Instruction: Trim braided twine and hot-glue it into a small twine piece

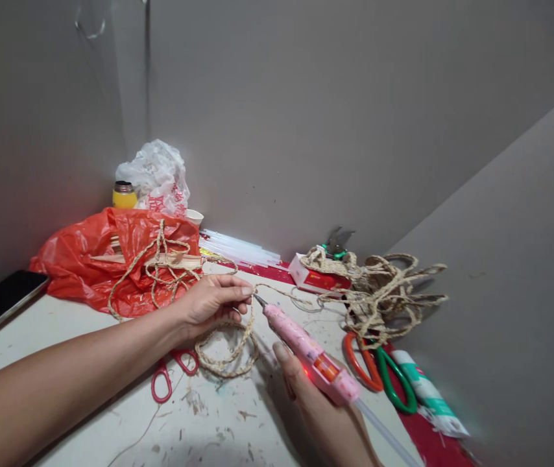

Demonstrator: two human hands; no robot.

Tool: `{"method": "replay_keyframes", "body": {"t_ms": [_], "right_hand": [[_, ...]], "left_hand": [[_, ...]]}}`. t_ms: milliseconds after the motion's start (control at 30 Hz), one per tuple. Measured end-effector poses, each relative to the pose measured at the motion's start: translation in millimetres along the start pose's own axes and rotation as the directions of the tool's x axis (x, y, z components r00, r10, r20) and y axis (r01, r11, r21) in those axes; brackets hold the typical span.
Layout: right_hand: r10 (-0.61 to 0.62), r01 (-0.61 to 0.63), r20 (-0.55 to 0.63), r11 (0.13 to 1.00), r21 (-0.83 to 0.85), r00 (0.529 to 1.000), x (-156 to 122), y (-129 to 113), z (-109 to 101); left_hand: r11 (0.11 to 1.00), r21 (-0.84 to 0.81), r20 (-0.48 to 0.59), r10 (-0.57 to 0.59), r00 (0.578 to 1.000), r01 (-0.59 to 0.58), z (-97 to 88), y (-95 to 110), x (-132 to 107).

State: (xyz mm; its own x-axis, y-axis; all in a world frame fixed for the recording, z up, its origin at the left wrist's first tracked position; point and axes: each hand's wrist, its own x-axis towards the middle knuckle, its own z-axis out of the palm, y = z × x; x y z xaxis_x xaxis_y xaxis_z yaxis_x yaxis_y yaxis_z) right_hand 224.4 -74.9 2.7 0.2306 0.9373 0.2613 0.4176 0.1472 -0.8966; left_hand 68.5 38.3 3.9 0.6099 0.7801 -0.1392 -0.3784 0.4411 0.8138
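Observation:
My left hand pinches a braided straw cord between thumb and fingers. Below the pinch the cord hangs into loose loops resting on the table, and a strand runs off to the right. In my right hand is a pink hot glue gun, its metal nozzle at the cord, right beside my left thumb. Whether the nozzle touches the cord I cannot tell. A clear glue stick sticks out of the gun's rear. Red-handled scissors lie partly under my left forearm.
Orange and green scissor handles lie at right under a heap of braided cord. A red plastic bag with cord on it, a phone, glue sticks and a small red box surround the white table.

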Motion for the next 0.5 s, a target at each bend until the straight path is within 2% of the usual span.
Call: {"method": "replay_keyframes", "body": {"t_ms": [167,333,500], "right_hand": [[0.034,-0.034,-0.01,0.999,0.019,0.999,0,3,0],[0.03,-0.028,-0.051,0.999,0.04,0.998,-8,-2,4],[0.045,-0.044,-0.006,0.997,0.068,0.999,-12,-7,3]], "left_hand": [[1.0,0.018,-0.007,0.019,1.0,-0.019,-1.7,0,1],[0.996,0.083,-0.08,-0.012,0.997,0.019,-8.0,-3,6],[0.985,0.159,-0.141,-0.038,0.989,0.061,-10.8,-8,8]]}}
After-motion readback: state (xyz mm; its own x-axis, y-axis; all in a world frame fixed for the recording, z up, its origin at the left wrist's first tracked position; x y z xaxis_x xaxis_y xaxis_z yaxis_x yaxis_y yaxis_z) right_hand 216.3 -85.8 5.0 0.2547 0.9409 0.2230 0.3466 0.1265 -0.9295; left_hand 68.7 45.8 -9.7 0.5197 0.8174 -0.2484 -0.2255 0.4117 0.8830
